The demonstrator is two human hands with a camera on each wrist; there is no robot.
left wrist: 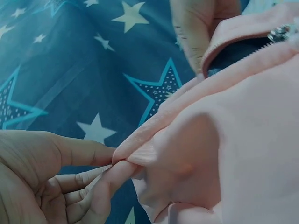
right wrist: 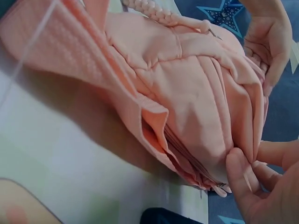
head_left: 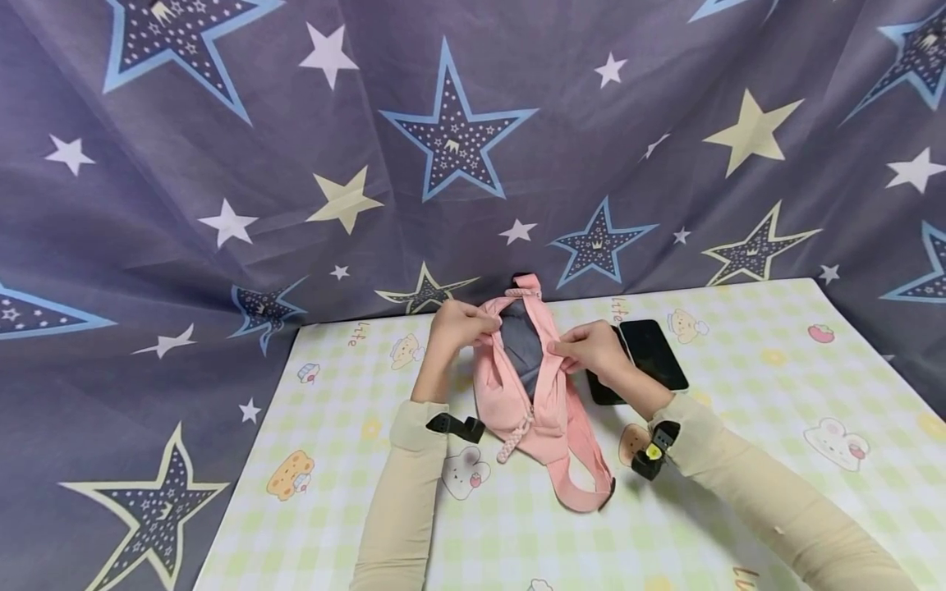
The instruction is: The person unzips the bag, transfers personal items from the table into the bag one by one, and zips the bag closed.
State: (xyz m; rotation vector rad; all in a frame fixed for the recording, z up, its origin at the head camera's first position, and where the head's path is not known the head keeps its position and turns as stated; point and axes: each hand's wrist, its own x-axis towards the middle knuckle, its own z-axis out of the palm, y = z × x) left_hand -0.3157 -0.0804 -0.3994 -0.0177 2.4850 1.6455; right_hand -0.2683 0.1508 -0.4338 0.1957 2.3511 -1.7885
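Pink sling bag (head_left: 493,402): unzipped, toward the 12 o'clock edge of the checked tablecloth (head_left: 332,509); grey lining (head_left: 520,341) shows inside, deeper contents undeterminable. Left hand (head_left: 460,326) pinches the bag's edge at 10 o'clock, right hand (head_left: 594,353) at 2. Smartphone (head_left: 654,353) lies near 3 o'clock.

1. Here's the pink bag (head_left: 493,402), soft cloth, its rim pinched on one side by the left hand (head_left: 456,327), on the other by the right hand (head_left: 597,353).
2. And look, the mouth gapes between both sets of fingers, baring a dark grey lining (head_left: 521,345)!
3. Below the fingers, the body bulges and creases, a braided zip pull (head_left: 515,439) hanging down the front.
4. Down below the right fingers, the wide pink strap (head_left: 580,498) curls round in a loop, dark at its end.
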